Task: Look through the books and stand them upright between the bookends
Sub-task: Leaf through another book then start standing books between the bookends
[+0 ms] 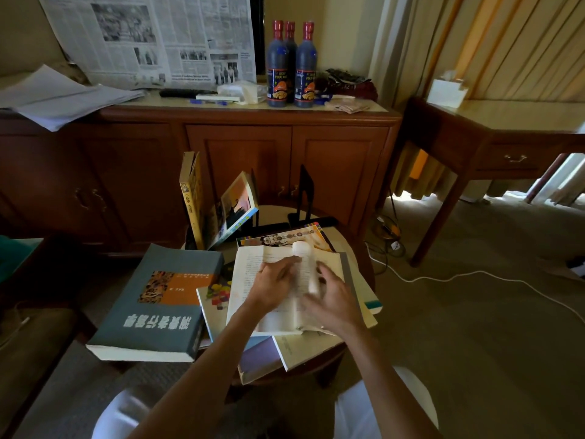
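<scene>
Motion blurs the turning pages of the open white book [253, 280] and the right hand [332, 299]; its print is illegible.

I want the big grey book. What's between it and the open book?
In the head view, a colourful-covered book lies between the grey book and the open book.

Bottle labels [305, 85]: "PEKAT MANIS". Yellow book spine [189, 204]: "小故事 大道理".

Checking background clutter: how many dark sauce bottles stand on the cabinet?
3: the left front bottle, the right front bottle, and the rear bottle mostly hidden between them.
</scene>
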### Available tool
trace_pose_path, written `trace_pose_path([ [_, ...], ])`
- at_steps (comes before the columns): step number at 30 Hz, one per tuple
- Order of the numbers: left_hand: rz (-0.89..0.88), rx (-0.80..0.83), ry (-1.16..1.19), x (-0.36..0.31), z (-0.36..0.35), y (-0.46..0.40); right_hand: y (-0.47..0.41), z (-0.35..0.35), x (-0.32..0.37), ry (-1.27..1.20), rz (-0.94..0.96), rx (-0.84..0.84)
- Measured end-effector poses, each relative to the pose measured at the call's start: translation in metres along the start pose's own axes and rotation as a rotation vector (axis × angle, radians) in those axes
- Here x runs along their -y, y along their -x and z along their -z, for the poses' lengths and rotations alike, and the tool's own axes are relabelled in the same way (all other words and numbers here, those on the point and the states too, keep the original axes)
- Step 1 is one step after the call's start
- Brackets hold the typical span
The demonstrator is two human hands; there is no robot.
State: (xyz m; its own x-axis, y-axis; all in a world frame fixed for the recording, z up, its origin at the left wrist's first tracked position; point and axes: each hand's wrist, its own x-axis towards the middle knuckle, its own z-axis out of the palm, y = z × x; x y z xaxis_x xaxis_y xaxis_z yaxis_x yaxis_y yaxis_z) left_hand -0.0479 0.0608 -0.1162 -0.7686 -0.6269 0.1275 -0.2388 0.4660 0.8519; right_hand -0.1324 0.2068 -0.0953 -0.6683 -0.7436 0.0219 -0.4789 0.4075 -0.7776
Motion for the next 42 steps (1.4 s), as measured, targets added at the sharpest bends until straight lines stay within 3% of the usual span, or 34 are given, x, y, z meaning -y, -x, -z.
trace_pose_path([
  [2, 0.014, 0.023, -0.068, 0.006, -0.003, 0.0, -0.001, 0.011, -0.005, -0.168, -0.041, -0.09],
  [4, 0.022, 0.038, -0.273, 0.004, -0.007, 0.002, -0.002, 0.023, -0.019, -0.152, -0.005, -0.104],
  [8, -0.023, 0.012, -0.536, -0.002, -0.017, 0.009, 0.005, 0.021, -0.042, 0.152, 0.083, 0.225],
  [14, 0.019, 0.044, -0.572, 0.002, -0.021, 0.006, 0.011, 0.01, -0.021, 0.406, 0.113, 0.176],
  [23, 0.055, 0.045, -0.599, 0.0, -0.019, 0.005, -0.082, 0.004, -0.014, 0.582, 0.036, 0.309],
  [26, 0.058, 0.027, -0.589, 0.001, -0.02, 0.005, -0.088, 0.002, -0.013, 0.609, 0.095, 0.323],
  [34, 0.06, 0.035, -0.588, 0.002, -0.02, 0.006, -0.005, -0.014, -0.04, 0.602, 0.238, 0.135],
  [38, 0.056, 0.032, -0.581, 0.003, -0.02, 0.008, 0.037, -0.021, -0.049, 0.436, 0.183, 0.065],
  [42, 0.073, 0.038, -0.59, 0.001, -0.02, 0.007, 0.063, -0.018, -0.059, 0.429, 0.212, 0.048],
])
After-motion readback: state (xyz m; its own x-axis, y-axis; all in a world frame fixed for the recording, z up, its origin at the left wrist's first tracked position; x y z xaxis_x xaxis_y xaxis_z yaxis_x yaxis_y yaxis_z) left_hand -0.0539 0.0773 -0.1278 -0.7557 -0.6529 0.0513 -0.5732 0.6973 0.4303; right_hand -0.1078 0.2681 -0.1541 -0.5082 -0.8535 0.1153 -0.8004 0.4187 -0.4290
